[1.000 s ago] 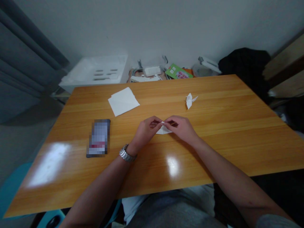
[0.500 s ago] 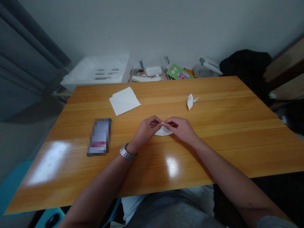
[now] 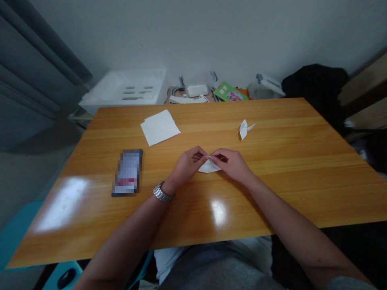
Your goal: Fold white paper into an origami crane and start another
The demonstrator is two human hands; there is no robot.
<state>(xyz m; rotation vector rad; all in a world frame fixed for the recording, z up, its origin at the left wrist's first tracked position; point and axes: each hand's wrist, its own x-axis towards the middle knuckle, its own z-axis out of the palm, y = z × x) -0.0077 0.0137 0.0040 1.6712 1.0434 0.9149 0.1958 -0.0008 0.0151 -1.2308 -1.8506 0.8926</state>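
Observation:
My left hand (image 3: 187, 165) and my right hand (image 3: 231, 165) meet near the middle of the wooden table (image 3: 272, 189). Their fingertips pinch a folded piece of white paper (image 3: 208, 166) from either side, and its lower part shows below them. A steel wristwatch (image 3: 161, 193) sits on my left wrist. A finished white origami crane (image 3: 244, 129) stands farther back to the right, beyond my right hand. A white paper sheet (image 3: 160, 127) lies flat ahead of my left hand. To the left of that hand lies a phone (image 3: 127, 173), its surface blurred out.
Beyond the table's far edge stand a white plastic tray (image 3: 123, 90), a green booklet (image 3: 230, 92) and assorted small items. A black cloth (image 3: 314, 82) is heaped at the back right. A grey curtain (image 3: 36, 68) hangs on the left.
Both hands still pinch the folded paper, with only slight finger movement. The whole scene drifts slightly right and upward in view as my head shifts.

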